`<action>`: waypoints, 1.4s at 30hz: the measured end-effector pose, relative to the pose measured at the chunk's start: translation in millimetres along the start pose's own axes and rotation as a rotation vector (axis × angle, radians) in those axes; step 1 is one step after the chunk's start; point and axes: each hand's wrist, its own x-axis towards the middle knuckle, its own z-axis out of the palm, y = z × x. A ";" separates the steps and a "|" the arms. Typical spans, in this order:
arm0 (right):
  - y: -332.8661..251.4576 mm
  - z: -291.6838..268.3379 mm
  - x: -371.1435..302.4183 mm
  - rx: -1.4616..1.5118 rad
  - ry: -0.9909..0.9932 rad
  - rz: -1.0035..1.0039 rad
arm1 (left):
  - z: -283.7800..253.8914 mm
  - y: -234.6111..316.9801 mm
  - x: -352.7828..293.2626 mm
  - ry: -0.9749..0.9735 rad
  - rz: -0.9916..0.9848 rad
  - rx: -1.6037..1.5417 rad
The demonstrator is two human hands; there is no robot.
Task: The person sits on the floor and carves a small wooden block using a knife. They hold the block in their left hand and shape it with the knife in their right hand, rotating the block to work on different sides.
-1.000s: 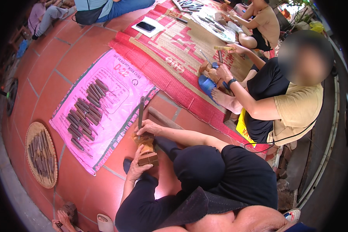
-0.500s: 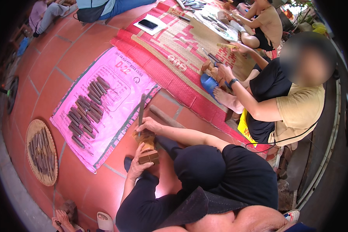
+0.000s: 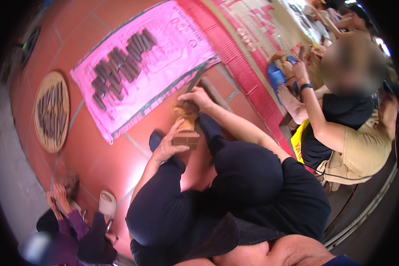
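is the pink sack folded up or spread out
Spread out: the pink sack lies flat on the floor, with dark tools across it.

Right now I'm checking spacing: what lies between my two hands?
The head view shows a carved wooden piece between your left hand and right hand, its blocky end nearer the left.

This is looking like a shared woodcarving workshop: a long tool (image 3: pixel 197 80) is being held against a carved wooden piece (image 3: pixel 189 119), and a co-worker (image 3: pixel 363 150) is sitting at a woven mat (image 3: pixel 252 40). Many handled tools (image 3: pixel 115 82) are lying on a pink sack (image 3: pixel 175 55), while more are filling a round basket (image 3: pixel 53 148) on the tiled floor (image 3: pixel 91 146).
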 end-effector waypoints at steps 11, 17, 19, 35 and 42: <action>3.4 -7.0 8.7 0.006 -0.038 0.044 | 1.1 1.2 2.7 0.051 -0.024 0.015; 3.8 9.2 3.5 -0.160 -0.155 -0.017 | 0.0 0.3 3.1 0.064 -0.021 -0.007; -0.6 4.5 7.2 -0.062 -0.050 -0.022 | -0.5 3.7 7.1 0.043 -0.013 0.008; 0.5 8.2 4.3 -0.144 -0.164 -0.011 | 2.5 1.8 1.9 0.053 -0.016 0.004; 3.3 5.1 8.1 -0.042 -0.061 -0.037 | 3.0 5.3 1.6 0.045 -0.003 0.003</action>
